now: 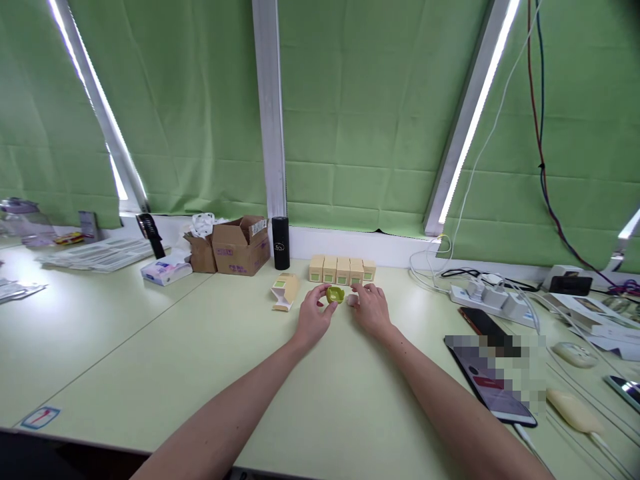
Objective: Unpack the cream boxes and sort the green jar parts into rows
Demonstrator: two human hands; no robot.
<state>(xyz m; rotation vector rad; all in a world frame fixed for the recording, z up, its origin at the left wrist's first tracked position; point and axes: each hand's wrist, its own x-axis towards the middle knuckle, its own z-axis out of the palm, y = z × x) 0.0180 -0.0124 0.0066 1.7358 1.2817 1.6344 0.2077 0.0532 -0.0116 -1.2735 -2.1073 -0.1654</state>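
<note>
Surface (150, 347): pale green laminate, smooth, matte, seam running diagonally at left. Behind it green fabric blinds w/ fold creases and white frame bars.

Cardboard box (241, 245): brown corrugated, flaps open, back left. Black cylinder (281, 243) upright just beside it, matte, small display on the front, unreadable.

Phone (493, 383) flat at right, glossy black, screen partly blurred out. White power strip (493, 299) w/ plugs behind it, cables trailing off.

Row of small boxes (343, 270): five, cream card w/ green panels, cube-ish, touching side by side at the surface's back edge. One opened carton (285, 291) lying tilted to the left of the row, flap out.

Left hand (313, 320): grip closed on green lid (335, 294), thumb and fingers pinching its left side. Lid is small, round, shiny olive-green plastic, hollow side up, sits just in front of the row, between both hands.

Right hand (371, 308): fingers curled down over small white item (353, 300), touching it; mostly covered, shape hard to make out. Can't tell if grip is actually clamped on it or just resting.

Both forearms bare, cut off at bottom edge.
</note>
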